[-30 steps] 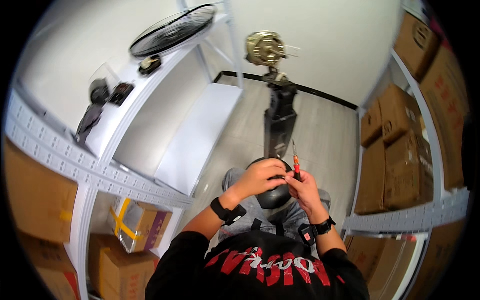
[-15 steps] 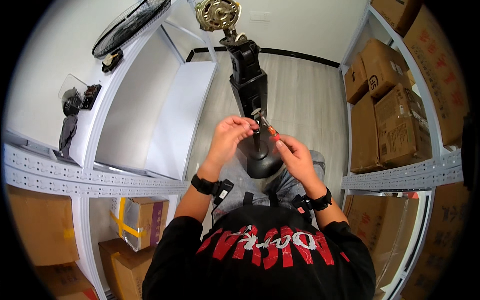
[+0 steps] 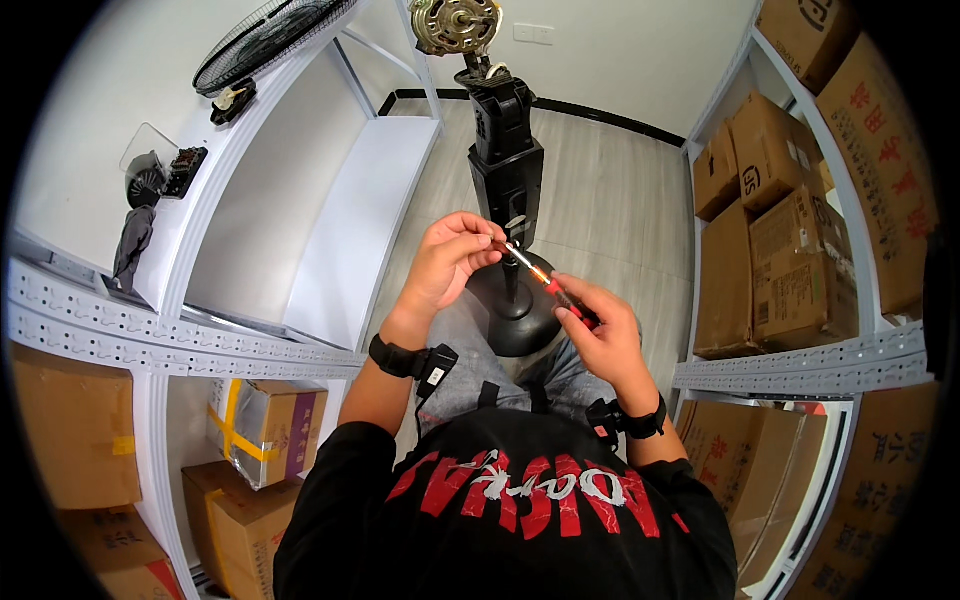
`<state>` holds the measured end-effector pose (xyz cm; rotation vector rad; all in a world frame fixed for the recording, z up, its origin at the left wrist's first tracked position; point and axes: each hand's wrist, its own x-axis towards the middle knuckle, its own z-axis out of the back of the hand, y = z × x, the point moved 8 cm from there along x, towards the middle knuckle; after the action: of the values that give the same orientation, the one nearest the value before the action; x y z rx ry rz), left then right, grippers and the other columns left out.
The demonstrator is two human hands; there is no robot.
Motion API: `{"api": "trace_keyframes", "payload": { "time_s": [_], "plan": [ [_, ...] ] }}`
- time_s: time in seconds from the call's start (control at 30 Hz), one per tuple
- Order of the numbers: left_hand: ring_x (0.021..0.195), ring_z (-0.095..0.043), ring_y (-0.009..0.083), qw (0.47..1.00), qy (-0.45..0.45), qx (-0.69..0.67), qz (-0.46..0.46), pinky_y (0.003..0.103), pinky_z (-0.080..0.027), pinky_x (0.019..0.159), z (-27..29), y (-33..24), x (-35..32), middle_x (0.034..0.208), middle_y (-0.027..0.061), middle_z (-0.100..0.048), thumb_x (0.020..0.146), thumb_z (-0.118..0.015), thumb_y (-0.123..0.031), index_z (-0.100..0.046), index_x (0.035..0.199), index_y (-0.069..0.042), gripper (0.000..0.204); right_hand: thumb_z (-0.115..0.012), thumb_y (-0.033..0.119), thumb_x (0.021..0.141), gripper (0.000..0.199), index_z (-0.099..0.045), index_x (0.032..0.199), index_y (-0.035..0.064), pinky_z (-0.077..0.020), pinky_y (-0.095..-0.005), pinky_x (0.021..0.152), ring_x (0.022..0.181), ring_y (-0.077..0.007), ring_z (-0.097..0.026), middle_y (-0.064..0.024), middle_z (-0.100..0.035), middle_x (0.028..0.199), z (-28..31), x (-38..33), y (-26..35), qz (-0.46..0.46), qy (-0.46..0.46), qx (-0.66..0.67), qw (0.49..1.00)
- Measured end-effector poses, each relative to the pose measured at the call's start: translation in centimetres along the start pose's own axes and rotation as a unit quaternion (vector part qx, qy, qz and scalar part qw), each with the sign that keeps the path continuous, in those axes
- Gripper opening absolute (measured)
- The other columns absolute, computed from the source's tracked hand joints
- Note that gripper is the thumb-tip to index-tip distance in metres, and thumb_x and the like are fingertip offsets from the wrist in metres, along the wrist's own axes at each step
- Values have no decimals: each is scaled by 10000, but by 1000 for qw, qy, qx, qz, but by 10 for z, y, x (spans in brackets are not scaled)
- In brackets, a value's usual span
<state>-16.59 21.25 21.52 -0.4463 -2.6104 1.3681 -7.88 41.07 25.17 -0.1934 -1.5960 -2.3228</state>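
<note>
My right hand [image 3: 605, 335] grips a screwdriver [image 3: 548, 283] with a red and black handle, its metal shaft pointing up and left. My left hand [image 3: 447, 258] pinches the tip of that shaft with thumb and fingers. Both hands meet just above the round black base [image 3: 505, 318] of a standing fan. The fan's black column [image 3: 508, 160] rises behind them, topped by a bare motor [image 3: 455, 24] without its grille. Black straps sit on both wrists.
White metal shelving [image 3: 190, 340] on the left carries a fan grille [image 3: 262, 38] and small black parts [image 3: 160, 175]. Cardboard boxes [image 3: 780, 220] fill shelves on the right and sit low on the left [image 3: 265, 430]. Grey plank floor lies beyond the fan.
The view has tilted so the fan stands nearer the middle. My hands have lifted off the base, and my left hand now pinches the screwdriver's tip.
</note>
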Motion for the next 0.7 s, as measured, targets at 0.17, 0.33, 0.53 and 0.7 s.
{"api": "trace_keyframes", "payload": {
  "time_s": [0.17, 0.33, 0.53, 0.7],
  "plan": [
    [869, -663, 172, 999, 17, 45, 0, 251, -581, 768, -3, -4, -2, 958, 125, -658, 875, -595, 11, -613, 919, -14, 53, -677, 42, 837, 408, -645, 1244, 60, -453, -270, 606, 667, -156, -559, -79, -657, 877, -2, -1, 7, -6, 13, -9, 1000],
    [860, -669, 176, 996, 35, 77, -1, 262, -586, 767, -7, -8, -2, 948, 129, -657, 869, -606, 10, -614, 908, -10, 45, -677, 51, 838, 400, -650, 1236, 59, -452, -280, 608, 664, -167, -556, -81, -648, 859, -2, -3, 5, -20, 20, -15, 999],
    [863, -678, 185, 995, 65, 79, 16, 270, -584, 774, -11, -10, 1, 952, 137, -662, 857, -608, 37, -623, 902, 3, 58, -693, 37, 833, 391, -674, 1222, 70, -430, -238, 615, 665, -90, -513, -44, -639, 840, 1, -4, 5, -24, 17, -4, 1000],
    [892, -683, 191, 986, 107, 132, 2, 276, -574, 792, -12, -17, 2, 973, 140, -671, 869, -623, 26, -629, 924, 23, 55, -687, 43, 842, 388, -659, 1229, 50, -444, -249, 642, 700, -126, -550, -75, -662, 895, -1, -2, 1, -16, 30, 0, 999]
  ]
}}
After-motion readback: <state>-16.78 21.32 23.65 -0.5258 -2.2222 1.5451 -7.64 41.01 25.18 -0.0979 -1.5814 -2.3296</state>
